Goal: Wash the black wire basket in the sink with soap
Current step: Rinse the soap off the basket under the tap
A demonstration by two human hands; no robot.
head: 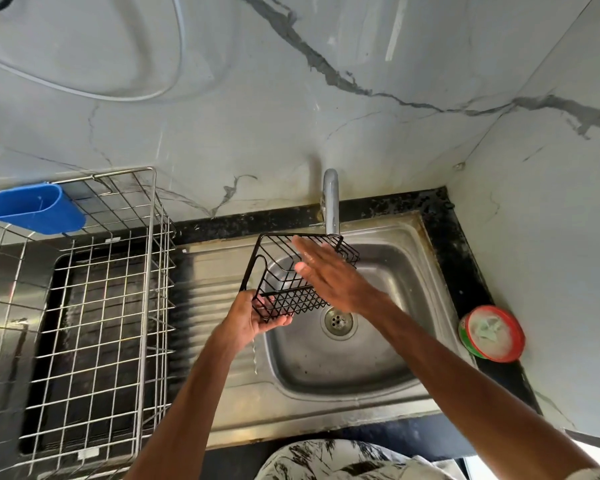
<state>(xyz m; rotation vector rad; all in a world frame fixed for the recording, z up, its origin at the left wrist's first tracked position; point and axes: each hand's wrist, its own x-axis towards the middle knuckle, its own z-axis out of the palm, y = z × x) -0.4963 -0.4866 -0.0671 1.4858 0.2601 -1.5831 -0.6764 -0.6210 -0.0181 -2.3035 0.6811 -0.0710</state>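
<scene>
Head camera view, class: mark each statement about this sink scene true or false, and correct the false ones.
1. The left hand holds the black wire basket at its near corner. True.
2. The right hand grips a sponge. False: its fingers are straight, laid flat on the basket, and no sponge shows.
3. The basket rests on the floor of the sink. False: it is held up above the sink, below the tap.
4. A blue holder hangs on the steel dish rack left of the sink. True.
5. The red-rimmed tub stands left of the sink. False: it stands on the counter to the right.
</scene>
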